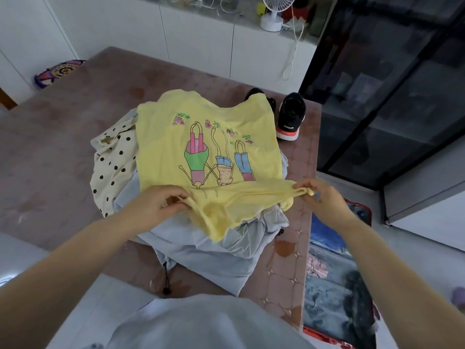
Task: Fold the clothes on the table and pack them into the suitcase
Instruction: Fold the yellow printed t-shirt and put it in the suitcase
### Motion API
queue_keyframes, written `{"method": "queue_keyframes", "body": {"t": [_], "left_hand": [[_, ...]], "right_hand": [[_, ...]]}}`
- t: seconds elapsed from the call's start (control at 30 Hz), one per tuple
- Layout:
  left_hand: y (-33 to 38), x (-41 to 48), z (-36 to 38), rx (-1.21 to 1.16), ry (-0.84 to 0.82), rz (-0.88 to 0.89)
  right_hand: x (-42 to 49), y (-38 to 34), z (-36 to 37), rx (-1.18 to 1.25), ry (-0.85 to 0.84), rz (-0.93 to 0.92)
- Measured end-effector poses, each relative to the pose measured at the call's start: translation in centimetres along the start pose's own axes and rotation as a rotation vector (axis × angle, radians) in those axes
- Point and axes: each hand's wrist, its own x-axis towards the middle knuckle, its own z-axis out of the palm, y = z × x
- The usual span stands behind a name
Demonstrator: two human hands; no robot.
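1. A person's left grip (pixel 161 200) pinches the near left edge of a yellow T-shirt (pixel 201 147), with thumb and fingers curled round a small bunch of the cloth.
2. The right grip (pixel 319 195) pinches the shirt's near right corner, and the hem runs taut between the two.
3. The shirt lies print side up (three cartoon figures, upside down from this side), spread over a pile of clothes in the middle of the brown patterned table (pixel 63 122). A loose fold of it hangs below the held edge.
4. Under the shirt, a cream polka-dot garment (pixel 113 159) sticks out to the left. A pale blue garment (pixel 201 255) with a dark drawstring spills toward the person.
5. A pair of black sneakers (pixel 292 114) stands near the table's far right corner, one shoe partly hidden behind the shirt.
6. The suitcase (pixel 334 273), red at the rim, lies open on the floor just beside the table's right edge. Its contents are too blurred to tell.
7. A white fan (pixel 274 11) stands on the white counter at the back.
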Motion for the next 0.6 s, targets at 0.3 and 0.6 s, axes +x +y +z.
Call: {"method": "queue_keyframes", "body": {"t": [0.3,0.6], "left_hand": [[0.2,-4.3,-5.9,-0.278,-0.060,-0.122],[-0.2,1.4,-10.0,-0.426,0.221,-0.189]], "right_hand": [[-3.6,-1.6,-2.4,-0.013,-0.117,-0.025],[4.6,-6.3,-6.5,-0.382,-0.574,0.026]]}}
